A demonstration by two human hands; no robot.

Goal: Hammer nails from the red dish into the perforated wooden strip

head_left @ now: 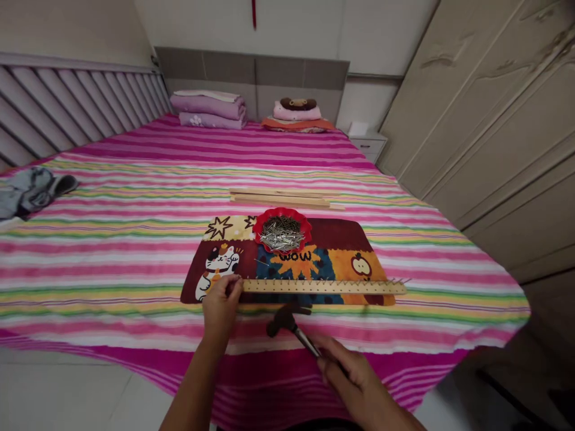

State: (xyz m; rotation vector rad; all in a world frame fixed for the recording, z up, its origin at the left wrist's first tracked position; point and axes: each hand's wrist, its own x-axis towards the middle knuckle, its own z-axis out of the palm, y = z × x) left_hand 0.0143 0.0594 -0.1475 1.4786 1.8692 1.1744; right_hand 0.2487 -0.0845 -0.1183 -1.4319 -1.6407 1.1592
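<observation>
My left hand is closed, thumb and forefinger pinched at the left end of a long wooden strip. Whether a nail is also between those fingers is hidden. Many nails stand along the strip, those at its right end leaning. In my right hand is a claw hammer, gripped by its handle, its dark head over the bed's near side, just short of the strip. Under the strip lies a patterned mat with a cat and "WOW" print. A red scalloped bowl full of loose nails sits on its far edge. One loose nail lies on the mat.
More wooden strips lie beyond the mat on the striped bedsheet. Folded bedding and a second pile rest by the headboard. Crumpled clothing is at left. A wardrobe stands at right.
</observation>
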